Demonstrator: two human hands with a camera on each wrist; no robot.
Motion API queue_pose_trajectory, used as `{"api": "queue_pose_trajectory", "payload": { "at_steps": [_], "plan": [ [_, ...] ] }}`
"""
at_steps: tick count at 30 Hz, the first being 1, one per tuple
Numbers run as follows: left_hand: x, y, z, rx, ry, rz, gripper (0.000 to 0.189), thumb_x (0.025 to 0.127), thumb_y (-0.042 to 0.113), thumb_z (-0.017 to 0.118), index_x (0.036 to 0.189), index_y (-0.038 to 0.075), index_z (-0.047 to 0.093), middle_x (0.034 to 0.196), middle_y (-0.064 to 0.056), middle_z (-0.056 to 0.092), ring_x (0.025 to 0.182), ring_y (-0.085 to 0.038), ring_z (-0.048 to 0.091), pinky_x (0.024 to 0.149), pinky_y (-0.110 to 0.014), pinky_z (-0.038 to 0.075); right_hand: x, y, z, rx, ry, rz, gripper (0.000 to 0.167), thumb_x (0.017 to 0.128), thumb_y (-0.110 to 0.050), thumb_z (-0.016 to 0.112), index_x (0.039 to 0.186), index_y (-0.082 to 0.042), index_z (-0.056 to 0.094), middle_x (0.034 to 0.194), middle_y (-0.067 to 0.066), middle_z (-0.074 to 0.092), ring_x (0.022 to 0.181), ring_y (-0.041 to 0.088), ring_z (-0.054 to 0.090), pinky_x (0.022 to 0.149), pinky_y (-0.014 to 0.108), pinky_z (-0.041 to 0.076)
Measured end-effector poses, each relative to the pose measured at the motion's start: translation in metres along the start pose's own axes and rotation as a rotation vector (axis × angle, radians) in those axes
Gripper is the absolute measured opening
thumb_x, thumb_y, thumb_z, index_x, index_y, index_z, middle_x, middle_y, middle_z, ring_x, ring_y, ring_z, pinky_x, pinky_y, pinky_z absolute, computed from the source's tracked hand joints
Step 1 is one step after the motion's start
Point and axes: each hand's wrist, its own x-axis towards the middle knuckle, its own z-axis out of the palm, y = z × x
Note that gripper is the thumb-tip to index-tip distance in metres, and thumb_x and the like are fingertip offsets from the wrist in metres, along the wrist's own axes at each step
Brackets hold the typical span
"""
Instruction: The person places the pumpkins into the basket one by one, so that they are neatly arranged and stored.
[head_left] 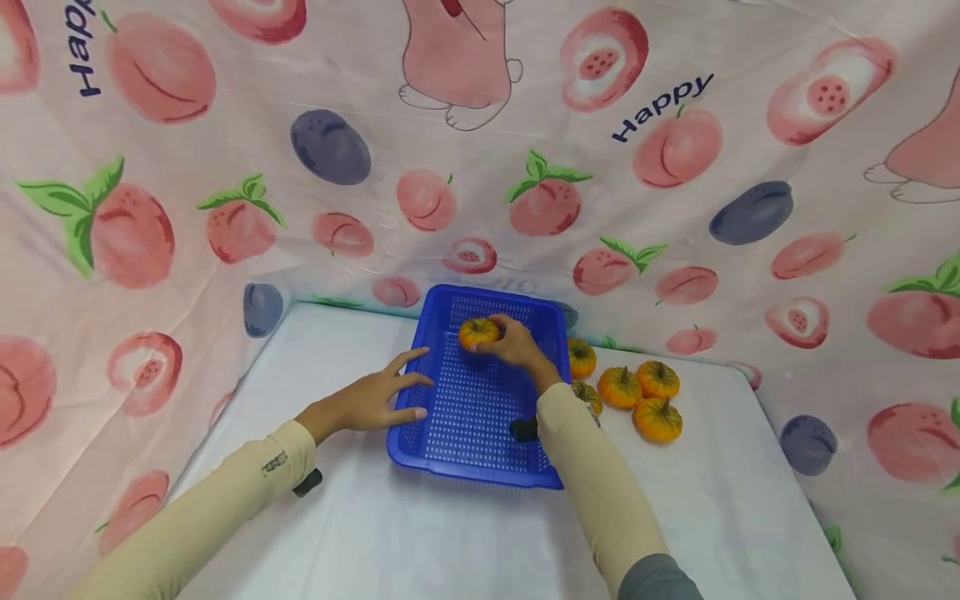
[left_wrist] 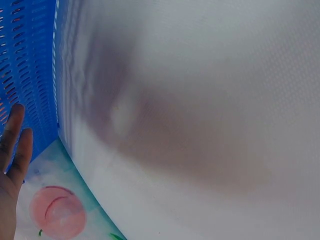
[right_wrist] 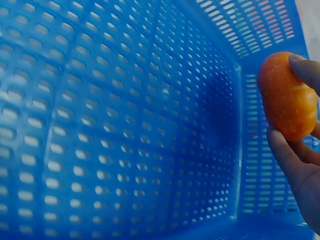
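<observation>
A blue perforated plastic basket (head_left: 480,477) stands on the white table. Inside its far part, my right hand (head_left: 516,343) grips a small orange pumpkin (head_left: 477,333) between thumb and fingers. The right wrist view shows that pumpkin (right_wrist: 286,97) held over the basket floor, near an end wall. My left hand (head_left: 371,400) is at the basket's left rim, fingers spread and fairly straight, fingertips at the edge. In the left wrist view, part of the left hand (left_wrist: 12,165) shows beside the basket's perforated side wall (left_wrist: 30,70).
Several small pumpkins (head_left: 619,387) sit on the table right of the basket, some partly hidden behind its rim and my right arm. A cloth printed with peaches (head_left: 545,207) hangs behind the white table (head_left: 360,533) and along its sides.
</observation>
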Motion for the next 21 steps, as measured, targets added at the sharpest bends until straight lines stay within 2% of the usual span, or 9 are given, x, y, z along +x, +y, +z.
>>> {"api": "queue_pose_trajectory", "payload": {
  "at_steps": [5,10,21],
  "plan": [
    [0.002,-0.002,0.002,0.006,-0.006,-0.007,0.057,0.095,0.056,0.059,0.142,0.023,0.056,0.17,-0.001,0.005,0.141,-0.044,0.042,0.106,-0.063,0.045,0.007,0.005,0.016,0.03,0.022,0.035,0.079,0.086,-0.032,0.08,0.148,0.0,0.042,0.143,0.023,0.053,0.126,0.038,0.055,0.109,0.049,0.046],
    [0.002,-0.001,0.001,0.015,-0.005,-0.01,0.055,0.095,0.052,0.061,0.142,0.022,0.056,0.17,-0.001,0.005,0.14,-0.043,0.044,0.105,-0.062,0.046,0.013,0.006,0.028,0.052,0.038,0.049,0.076,0.085,-0.029,0.08,0.145,0.001,0.044,0.139,0.023,0.055,0.122,0.037,0.057,0.109,0.048,0.047],
    [-0.001,0.002,0.0,-0.005,-0.001,-0.017,0.054,0.095,0.051,0.062,0.141,0.022,0.056,0.169,-0.001,0.006,0.141,-0.045,0.043,0.106,-0.063,0.045,0.021,0.004,0.047,0.082,0.087,0.095,0.076,0.082,-0.024,0.082,0.144,0.002,0.046,0.14,0.024,0.055,0.129,0.038,0.055,0.111,0.046,0.045]
  ]
}}
